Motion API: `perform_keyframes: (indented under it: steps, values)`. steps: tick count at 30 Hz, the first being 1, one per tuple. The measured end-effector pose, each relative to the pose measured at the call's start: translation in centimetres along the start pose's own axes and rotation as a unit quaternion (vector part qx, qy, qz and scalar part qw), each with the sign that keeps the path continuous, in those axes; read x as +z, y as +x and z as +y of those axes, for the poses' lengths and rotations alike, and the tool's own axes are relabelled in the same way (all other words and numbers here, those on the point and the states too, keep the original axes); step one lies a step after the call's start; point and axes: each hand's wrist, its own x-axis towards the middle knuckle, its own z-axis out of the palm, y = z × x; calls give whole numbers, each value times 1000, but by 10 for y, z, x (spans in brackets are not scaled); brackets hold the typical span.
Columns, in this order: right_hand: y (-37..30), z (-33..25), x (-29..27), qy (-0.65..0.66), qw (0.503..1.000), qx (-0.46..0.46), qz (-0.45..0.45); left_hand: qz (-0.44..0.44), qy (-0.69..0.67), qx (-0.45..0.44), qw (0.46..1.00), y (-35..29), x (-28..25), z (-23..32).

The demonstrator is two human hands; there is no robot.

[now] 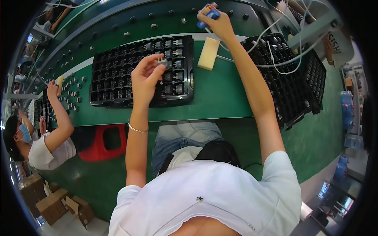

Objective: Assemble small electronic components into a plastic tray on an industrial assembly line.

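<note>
My left hand is pinched on a small grey metal component with thin pins, above the black compartment tray. Similar parts fill several cells on the tray's right side, while many cells on the left look bare. At the far side of the bench, my right hand is closed round a small blue object with an orange-red top; its exact kind is unclear. A pale yellow foam block lies between the tray and my right forearm.
More black trays are stacked at the right, crossed by white cables. Small components sit spaced along the dark green belt beyond the bench. At the left a masked co-worker handles another tray near loose parts and a red stool.
</note>
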Motion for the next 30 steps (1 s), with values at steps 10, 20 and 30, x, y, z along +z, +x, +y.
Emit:
perform_keyframes:
  steps: [10, 20, 30]
  values:
    - [-117, -97, 6, 296, 938, 137, -117, -64, 65, 58, 994, 0, 36, 14]
    - [-126, -77, 11, 332, 898, 224, -181, -46, -32, 16, 998, 6, 43, -3]
    - [-101, -46, -47, 93, 976, 195, -32, 96, 623, 99, 770, 32, -1, 6]
